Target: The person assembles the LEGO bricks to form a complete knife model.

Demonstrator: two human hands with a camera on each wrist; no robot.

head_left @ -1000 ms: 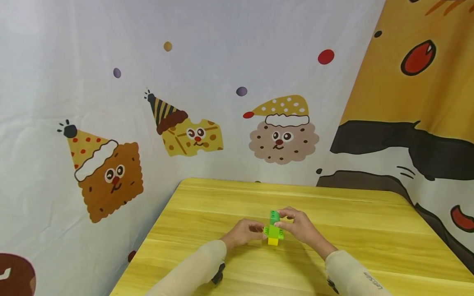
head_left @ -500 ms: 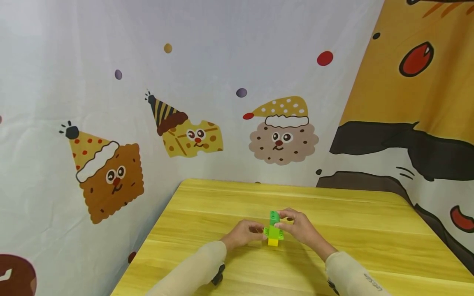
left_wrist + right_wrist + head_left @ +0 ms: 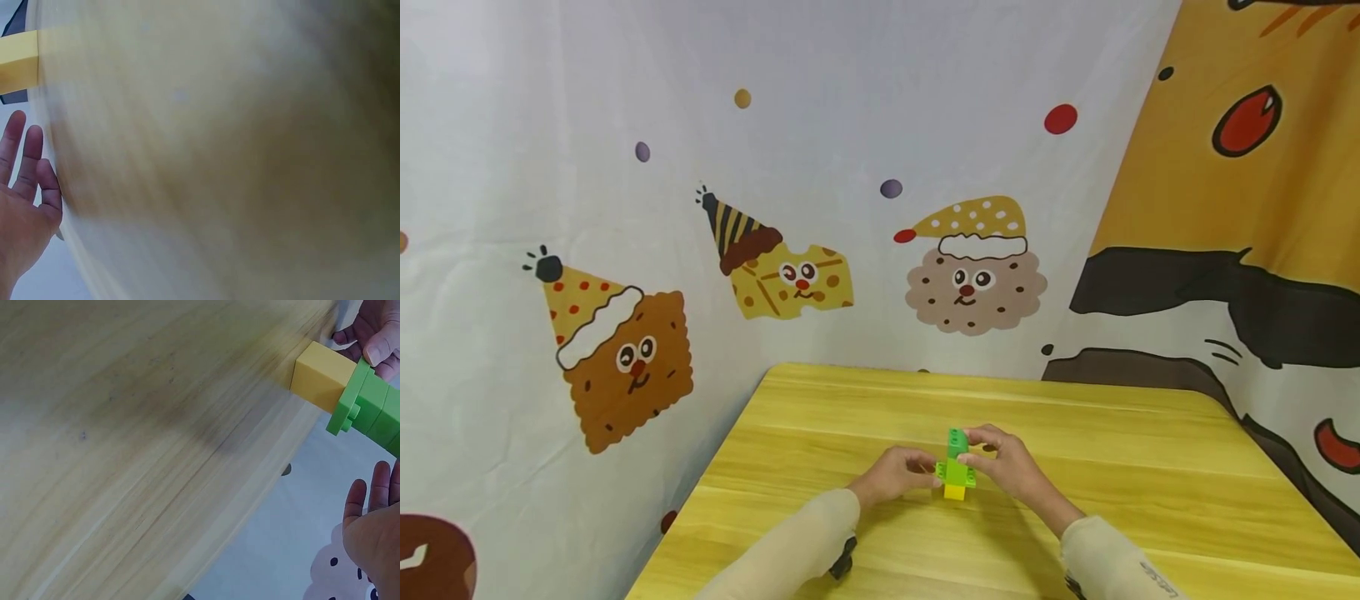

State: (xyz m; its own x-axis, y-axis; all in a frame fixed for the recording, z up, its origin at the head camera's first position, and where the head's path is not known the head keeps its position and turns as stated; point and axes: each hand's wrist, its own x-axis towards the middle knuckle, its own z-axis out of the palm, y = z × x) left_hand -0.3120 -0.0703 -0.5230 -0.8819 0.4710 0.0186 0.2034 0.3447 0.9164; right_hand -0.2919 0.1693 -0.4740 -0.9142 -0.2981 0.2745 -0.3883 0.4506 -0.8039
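A small tower of toy building bricks stands upright on the wooden table point(image 3: 850, 412). Its base is a yellow brick point(image 3: 954, 492), also seen in the right wrist view point(image 3: 322, 375). Above it lie a light-green plate point(image 3: 349, 397), a light-green brick point(image 3: 957, 472) and a darker green brick point(image 3: 957, 442) on top. My right hand point(image 3: 1011, 467) pinches the top brick from the right with thumb and fingers. On the left side, my left hand point(image 3: 895, 475) pinches the end of the light-green plate; its other fingers extend loosely in the left wrist view point(image 3: 28, 212).
Behind the table hangs a white cloth point(image 3: 820, 150) printed with cartoon snacks in party hats. Its right part shows a large orange, black and white figure point(image 3: 1247, 192). A black strap end point(image 3: 843, 558) hangs under the left sleeve.
Both hands keep their places on the brick tower. The whole head view has shifted very slightly; nothing else has visibly moved.
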